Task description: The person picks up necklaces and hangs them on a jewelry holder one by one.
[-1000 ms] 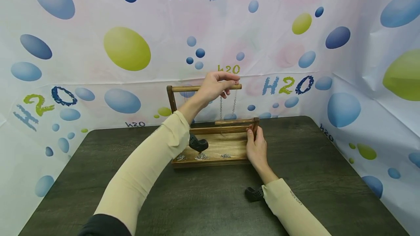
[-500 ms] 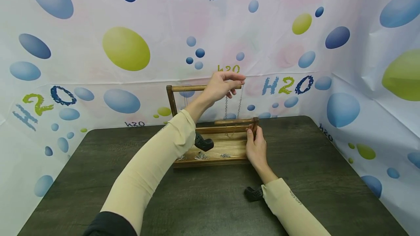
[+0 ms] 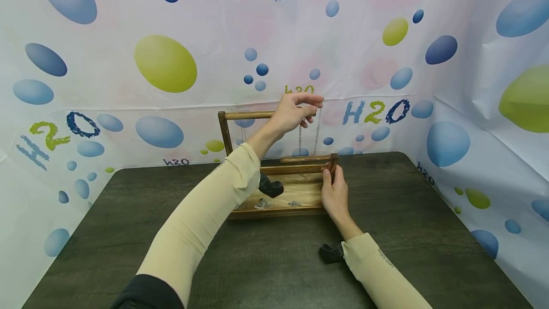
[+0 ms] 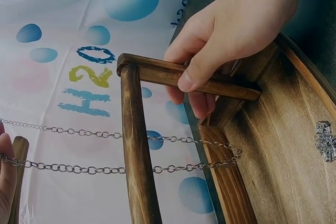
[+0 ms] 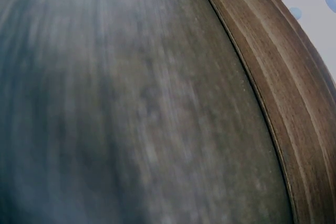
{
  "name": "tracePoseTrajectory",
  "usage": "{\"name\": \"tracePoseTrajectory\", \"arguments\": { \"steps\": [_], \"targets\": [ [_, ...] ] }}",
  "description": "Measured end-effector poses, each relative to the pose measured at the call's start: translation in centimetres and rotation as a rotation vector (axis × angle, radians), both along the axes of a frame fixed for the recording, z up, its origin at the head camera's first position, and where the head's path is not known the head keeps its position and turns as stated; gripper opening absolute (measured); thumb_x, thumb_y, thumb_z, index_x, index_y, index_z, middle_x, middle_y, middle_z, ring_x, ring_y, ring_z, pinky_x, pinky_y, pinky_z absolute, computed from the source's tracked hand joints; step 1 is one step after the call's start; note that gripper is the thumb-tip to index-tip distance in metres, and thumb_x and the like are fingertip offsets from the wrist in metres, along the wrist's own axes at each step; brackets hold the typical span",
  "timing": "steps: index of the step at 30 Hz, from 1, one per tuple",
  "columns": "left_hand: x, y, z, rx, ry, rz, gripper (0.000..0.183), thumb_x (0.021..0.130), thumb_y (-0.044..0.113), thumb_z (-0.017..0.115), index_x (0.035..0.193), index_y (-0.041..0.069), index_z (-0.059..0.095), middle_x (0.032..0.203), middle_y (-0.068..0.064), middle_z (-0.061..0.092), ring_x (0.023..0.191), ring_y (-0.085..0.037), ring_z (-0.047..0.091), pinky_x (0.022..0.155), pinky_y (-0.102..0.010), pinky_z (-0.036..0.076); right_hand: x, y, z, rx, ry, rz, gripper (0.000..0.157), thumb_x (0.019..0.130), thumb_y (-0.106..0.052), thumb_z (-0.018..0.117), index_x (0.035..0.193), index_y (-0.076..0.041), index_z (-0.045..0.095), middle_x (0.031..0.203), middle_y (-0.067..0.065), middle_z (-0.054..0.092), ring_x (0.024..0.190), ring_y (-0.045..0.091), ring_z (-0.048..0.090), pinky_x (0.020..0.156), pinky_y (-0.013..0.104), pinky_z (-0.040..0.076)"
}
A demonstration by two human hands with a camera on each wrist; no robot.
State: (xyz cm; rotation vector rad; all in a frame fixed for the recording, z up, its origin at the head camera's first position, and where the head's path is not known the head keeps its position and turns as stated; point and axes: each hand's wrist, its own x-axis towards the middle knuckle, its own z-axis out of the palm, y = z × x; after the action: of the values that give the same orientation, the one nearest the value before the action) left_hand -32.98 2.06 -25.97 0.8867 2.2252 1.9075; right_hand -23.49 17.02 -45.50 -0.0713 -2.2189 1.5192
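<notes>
My left hand point(image 3: 291, 116) pinches a silver chain necklace point(image 3: 317, 132) beside the free right end of the stand's upper bar point(image 3: 246, 115). The necklace hangs in a long loop, its bottom in front of the tray. My right hand point(image 3: 336, 194) grips the short right post point(image 3: 334, 161) of the wooden jewelry stand. In the left wrist view, the thumb and fingers of my right hand point(image 4: 236, 30) wrap this post, and the chain point(image 4: 79, 169) runs past the lower bar point(image 4: 137, 145). Fingertips of my left hand point(image 4: 6, 171) show at the left edge.
The stand's wooden tray point(image 3: 300, 187) holds several small silver chain heaps point(image 3: 263, 204). Thin chains point(image 3: 243, 132) hang from the upper bar's left part. The stand rests on a dark table point(image 3: 266, 256) before a printed backdrop point(image 3: 351, 61). Table and tray side point(image 5: 278, 77) fill the right wrist view.
My left hand has moved a little to the right with the necklace, from over the upper bar to just past its free end. My right hand stays on the post.
</notes>
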Motion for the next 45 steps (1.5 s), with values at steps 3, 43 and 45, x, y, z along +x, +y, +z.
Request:
{"name": "tracePoseTrajectory", "arguments": {
  "steps": [3,43,45],
  "targets": [
    [0.0,0.1,0.0,0.006,-0.004,0.007,0.027,0.100,0.002,0.061,0.125,0.006,0.070,0.120,-0.016,0.069,0.067,-0.018,0.062,0.058,-0.033,0.056,0.0,0.0,0.0,0.000,-0.002,-0.004,0.036,0.110,-0.029,0.042,0.136,-0.006,0.049,0.127,0.020,0.061,0.112,0.033,0.058,0.087,0.048,0.044],
    [-0.2,-1.4,0.4,0.121,-0.128,0.049,0.039,0.100,-0.004,0.058,0.138,0.002,0.060,0.129,-0.014,0.063,0.076,-0.022,0.065,0.066,-0.027,0.058,0.2,-0.1,-0.1,0.012,0.008,-0.018,0.032,0.110,-0.027,0.043,0.133,-0.007,0.051,0.126,0.018,0.062,0.114,0.034,0.058,0.091,0.050,0.045],
    [-0.1,-1.5,0.4,0.133,-0.135,0.046,0.040,0.100,-0.005,0.058,0.139,0.002,0.059,0.130,-0.014,0.062,0.077,-0.022,0.065,0.067,-0.027,0.058,0.2,-0.1,-0.2,0.015,0.001,-0.016,0.034,0.110,-0.028,0.043,0.135,-0.007,0.050,0.127,0.019,0.061,0.114,0.034,0.058,0.091,0.050,0.045]
  ]
}}
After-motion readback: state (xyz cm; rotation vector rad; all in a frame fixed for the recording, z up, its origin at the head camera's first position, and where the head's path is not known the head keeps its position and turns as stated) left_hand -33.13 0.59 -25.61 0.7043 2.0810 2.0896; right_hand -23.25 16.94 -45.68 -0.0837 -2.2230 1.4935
